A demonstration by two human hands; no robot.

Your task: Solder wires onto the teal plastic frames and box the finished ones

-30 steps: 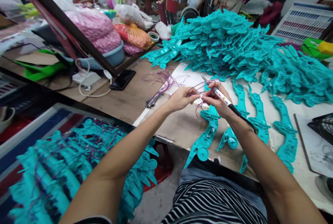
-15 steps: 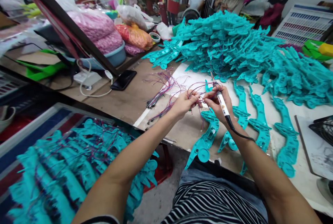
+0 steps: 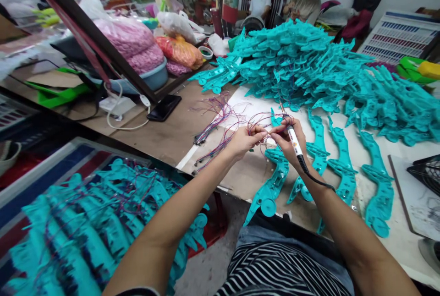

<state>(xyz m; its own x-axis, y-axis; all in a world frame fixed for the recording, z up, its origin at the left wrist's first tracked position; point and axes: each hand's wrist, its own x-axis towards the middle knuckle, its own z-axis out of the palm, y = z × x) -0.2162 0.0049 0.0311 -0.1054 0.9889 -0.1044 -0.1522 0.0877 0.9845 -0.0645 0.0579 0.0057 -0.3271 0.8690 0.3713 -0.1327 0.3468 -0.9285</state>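
Observation:
My left hand (image 3: 248, 140) is closed, its thumb and fingertips pinching thin red and blue wires (image 3: 258, 117) above the bench. Close against it, the fingertips of my right hand (image 3: 298, 134) meet the same wires. A white-handled soldering iron (image 3: 294, 138) lies in my right hand, tip pointing up and away, its black cord running along the forearm. Exactly what sits between the fingertips is too small to make out. Below the hands rests a turquoise plastic part (image 3: 275, 178), with several more like it in a row to the right. Loose wire bundles (image 3: 210, 132) lie left of my hands.
A big heap of turquoise parts (image 3: 302, 67) covers the back of the bench. Wired parts (image 3: 89, 222) fill a striped surface at lower left. A phone (image 3: 165, 107), a blue basin (image 3: 153, 77) and a black fan-like object (image 3: 426, 172) are around. Two people sit behind.
My fingertips have shifted slightly on the wires, with the left thumb now straighter. The soldering iron stays in my right hand. The view has tilted a little.

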